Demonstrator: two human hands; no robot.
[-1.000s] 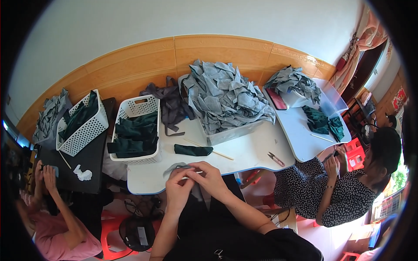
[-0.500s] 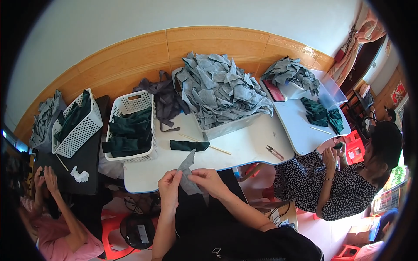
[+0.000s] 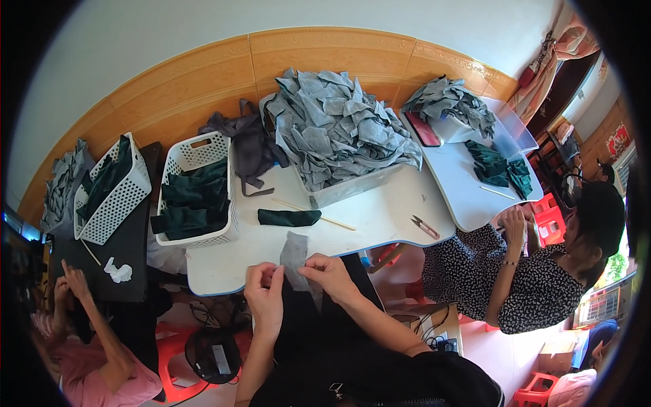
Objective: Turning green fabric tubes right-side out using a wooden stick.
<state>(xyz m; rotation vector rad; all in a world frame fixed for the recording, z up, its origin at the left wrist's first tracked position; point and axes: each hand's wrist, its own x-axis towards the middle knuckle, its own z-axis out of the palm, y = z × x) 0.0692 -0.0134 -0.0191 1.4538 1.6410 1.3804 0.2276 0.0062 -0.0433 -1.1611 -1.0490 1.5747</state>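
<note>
Just off the near edge of the white table [image 3: 217, 271], a grey piece of fabric [image 3: 294, 254] hangs between my two hands. My left hand [image 3: 264, 292] pinches its left edge between thumb and fingers. My right hand [image 3: 332, 277] grips the right edge the same way. The strip's upper end stands up toward the table, and its lower part drops in front of my dark clothing. Beyond it on the table lie a folded dark green velvet piece [image 3: 289, 218] and a thin wooden stick [image 3: 337, 223]. Thread snips [image 3: 426, 227] rest farther right.
A bin heaped with grey fabric pieces [image 3: 339, 129] stands at the back. Left of it are dark purple-grey cloth [image 3: 252, 152] and a white basket [image 3: 232, 227] of green pieces. People sit at both sides, near a black table [image 3: 129, 271] and a second white table [image 3: 468, 210].
The grey fabric has turned from a slanted, folded shape to a flatter, more upright strip. My fingers have shifted slightly along its edges. The view has tilted a little.
</note>
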